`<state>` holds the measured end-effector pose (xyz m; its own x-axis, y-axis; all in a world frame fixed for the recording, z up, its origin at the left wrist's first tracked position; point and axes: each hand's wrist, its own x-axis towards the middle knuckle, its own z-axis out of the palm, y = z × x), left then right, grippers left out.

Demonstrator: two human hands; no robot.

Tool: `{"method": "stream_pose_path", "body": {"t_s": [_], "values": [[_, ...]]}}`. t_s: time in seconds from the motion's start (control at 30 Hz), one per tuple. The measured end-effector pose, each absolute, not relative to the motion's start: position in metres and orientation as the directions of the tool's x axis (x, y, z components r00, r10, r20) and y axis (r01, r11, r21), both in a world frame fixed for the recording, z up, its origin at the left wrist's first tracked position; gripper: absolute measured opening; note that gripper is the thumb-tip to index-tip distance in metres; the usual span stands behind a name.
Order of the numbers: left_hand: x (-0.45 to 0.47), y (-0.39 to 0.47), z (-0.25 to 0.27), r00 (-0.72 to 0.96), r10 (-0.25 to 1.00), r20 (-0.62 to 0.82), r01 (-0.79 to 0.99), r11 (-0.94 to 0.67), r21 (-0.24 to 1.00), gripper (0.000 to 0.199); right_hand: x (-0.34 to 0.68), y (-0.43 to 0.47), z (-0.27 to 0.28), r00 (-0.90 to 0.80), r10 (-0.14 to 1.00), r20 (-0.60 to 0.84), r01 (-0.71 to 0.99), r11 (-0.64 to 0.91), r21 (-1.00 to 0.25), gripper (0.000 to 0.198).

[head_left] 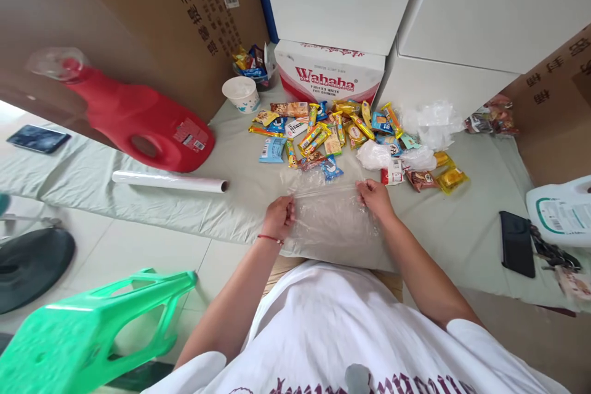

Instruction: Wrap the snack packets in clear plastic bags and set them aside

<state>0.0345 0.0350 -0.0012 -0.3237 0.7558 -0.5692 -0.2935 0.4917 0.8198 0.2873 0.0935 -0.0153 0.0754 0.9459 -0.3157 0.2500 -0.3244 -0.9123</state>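
Note:
A clear plastic bag [335, 221] lies flat and stretched between my hands, close to the table's front edge. My left hand [279, 215] pinches its upper left corner; a red cord circles that wrist. At the upper right corner, my right hand [373, 197] grips the bag too, fingers closed. Just beyond the bag spreads a pile of small wrapped snacks [316, 135] in yellow, blue and brown packets. Crumpled clear plastic [373, 155] rests on some packets to the right of the pile.
A Wahaha carton [327, 74] stands behind the snacks. Left are a paper tub [241, 93], a red jug [152, 123] and a white roll [170, 181]. A black phone [517, 243] and white jug [561, 212] sit right. A green stool [60, 332] stands on the floor.

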Motion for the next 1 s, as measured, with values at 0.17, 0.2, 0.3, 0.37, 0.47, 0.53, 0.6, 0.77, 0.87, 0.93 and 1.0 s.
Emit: {"method": "stream_pose_path", "body": {"t_s": [0.17,0.2,0.3,0.37,0.47,0.53,0.6,0.77,0.87,0.93,1.0], "values": [[0.026,0.01,0.023,-0.708,0.7,-0.088,0.168,0.288,0.943,0.032,0.292,0.078,-0.018,0.062,0.927,-0.37,0.243,-0.374,-0.895,0.035],[0.033,0.005,0.03,-0.677,0.731,0.086,0.343,0.21,0.916,0.03,0.291,0.076,-0.018,0.06,0.926,-0.373,0.247,-0.376,-0.893,0.035],[0.057,0.002,0.04,-0.23,0.933,0.276,0.635,-0.071,0.77,0.018,0.291,0.072,-0.018,0.048,0.933,-0.358,0.298,-0.355,-0.886,0.037],[0.07,0.015,0.037,0.079,0.973,0.218,0.687,-0.212,0.695,0.022,0.299,0.073,-0.016,0.004,0.946,-0.325,0.388,-0.301,-0.871,0.039],[0.076,0.045,0.023,0.336,0.929,0.158,0.705,-0.359,0.611,0.03,0.321,0.084,-0.012,-0.129,0.952,-0.279,0.53,-0.171,-0.83,0.042],[0.074,0.061,0.013,0.467,0.874,0.136,0.688,-0.455,0.566,0.034,0.338,0.099,-0.007,-0.214,0.939,-0.268,0.604,-0.088,-0.792,0.042],[0.07,0.064,0.004,0.513,0.854,0.09,0.715,-0.483,0.506,0.038,0.352,0.118,-0.001,-0.276,0.925,-0.263,0.688,-0.001,-0.725,0.038],[0.068,0.018,-0.019,0.299,0.953,0.041,0.884,-0.292,0.364,0.052,0.345,0.143,0.025,-0.3,0.948,-0.108,0.895,0.24,-0.375,0.026],[0.069,-0.015,-0.025,0.071,0.996,0.044,0.937,-0.082,0.339,0.056,0.312,0.114,0.043,-0.272,0.947,0.173,0.924,0.307,-0.229,0.035],[0.067,-0.028,-0.021,-0.068,0.997,0.048,0.935,0.046,0.351,0.056,0.285,0.08,0.046,-0.312,0.917,0.25,0.894,0.372,-0.249,0.038],[0.064,-0.035,-0.012,-0.174,0.983,0.066,0.923,0.14,0.357,0.054,0.261,0.044,0.038,-0.473,0.861,0.185,0.804,0.508,-0.31,0.038]]}}
